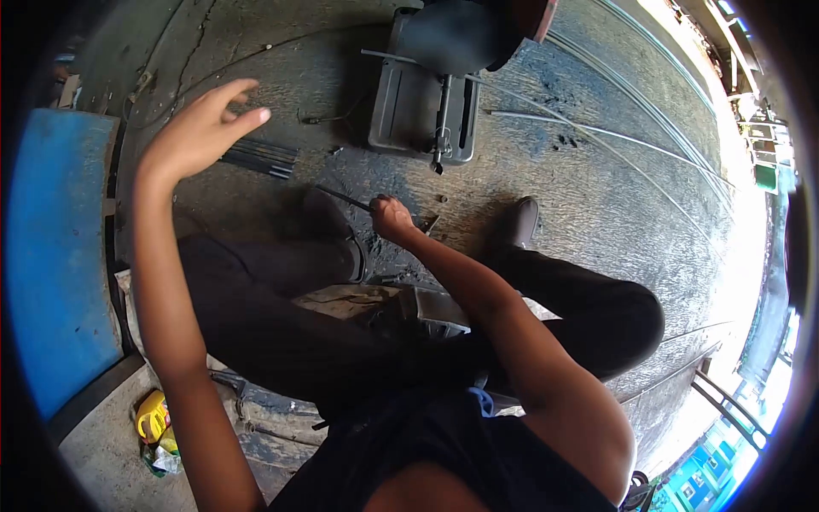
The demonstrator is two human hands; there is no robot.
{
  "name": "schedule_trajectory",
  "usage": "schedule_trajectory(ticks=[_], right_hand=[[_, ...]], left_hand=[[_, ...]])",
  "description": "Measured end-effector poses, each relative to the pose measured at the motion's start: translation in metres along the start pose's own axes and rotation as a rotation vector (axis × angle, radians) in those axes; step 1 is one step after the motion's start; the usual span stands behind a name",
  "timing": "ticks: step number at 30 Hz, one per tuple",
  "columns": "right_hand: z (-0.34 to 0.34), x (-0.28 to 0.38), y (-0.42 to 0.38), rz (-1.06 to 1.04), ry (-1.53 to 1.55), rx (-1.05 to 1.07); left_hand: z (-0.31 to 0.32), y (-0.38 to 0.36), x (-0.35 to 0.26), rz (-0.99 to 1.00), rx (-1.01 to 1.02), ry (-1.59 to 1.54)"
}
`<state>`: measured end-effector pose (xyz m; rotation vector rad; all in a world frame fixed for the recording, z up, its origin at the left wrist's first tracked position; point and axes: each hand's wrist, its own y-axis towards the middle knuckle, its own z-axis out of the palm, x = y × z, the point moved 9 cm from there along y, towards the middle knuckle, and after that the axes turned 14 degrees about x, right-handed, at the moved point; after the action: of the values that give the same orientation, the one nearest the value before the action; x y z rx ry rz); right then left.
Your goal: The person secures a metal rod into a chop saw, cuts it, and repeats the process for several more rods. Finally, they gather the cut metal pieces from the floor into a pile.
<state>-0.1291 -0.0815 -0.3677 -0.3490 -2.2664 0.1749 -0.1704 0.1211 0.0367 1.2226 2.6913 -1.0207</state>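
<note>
My right hand is closed around a thin dark metal bar, low over the floor between my boots. The bar's far end points left, past the toe of my left boot. My left hand is raised at the left, with thumb and fingers apart and nothing in it. Below that hand, a bundle of dark cut metal bars lies on the floor. Ahead of me stands a cut-off saw with a grey metal base; its large round disc looks blurred. A thin metal rod lies across the base.
Long metal rods stretch over the floor to the right of the saw. A blue panel stands at the left edge. Near it lies a yellow container. A cable runs along the floor towards the saw.
</note>
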Motion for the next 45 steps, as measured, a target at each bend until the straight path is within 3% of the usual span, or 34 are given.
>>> schedule_trajectory(ticks=[6,10,12,16,18,20,24,31,36,41,45], right_hand=[[-0.089,0.008,0.054,0.024,0.153,0.309],[-0.123,-0.001,0.073,-0.031,0.137,0.346],[-0.140,0.008,0.075,-0.141,0.148,0.171],[-0.156,0.008,0.088,-0.087,0.232,-0.020],[-0.194,0.027,0.093,-0.184,0.060,-0.284],[-0.239,0.051,0.100,-0.267,-0.010,-0.342],[-0.269,0.034,0.150,-0.301,-0.244,-0.377],[-0.275,-0.037,0.203,-0.126,-0.505,-0.322],[-0.284,-0.054,0.203,-0.161,-0.428,-0.346],[-0.292,-0.039,0.187,-0.319,-0.461,-0.507],[-0.286,-0.044,0.189,-0.284,-0.446,-0.448]], left_hand=[[-0.011,-0.014,0.016,-0.059,0.008,-0.112],[-0.009,-0.014,0.015,0.002,0.032,-0.154],[-0.010,-0.013,0.014,-0.004,0.040,-0.163],[-0.010,-0.013,0.012,0.013,0.036,-0.190],[-0.007,-0.013,0.012,0.021,0.048,-0.199],[-0.008,-0.012,0.014,0.040,0.037,-0.171],[-0.011,-0.014,0.008,0.037,0.037,-0.166],[-0.010,-0.014,0.006,0.043,0.051,-0.187],[-0.009,-0.018,0.004,0.030,0.033,-0.171],[-0.010,-0.020,0.001,0.065,0.017,-0.170],[-0.009,-0.020,0.000,0.066,0.017,-0.155]])
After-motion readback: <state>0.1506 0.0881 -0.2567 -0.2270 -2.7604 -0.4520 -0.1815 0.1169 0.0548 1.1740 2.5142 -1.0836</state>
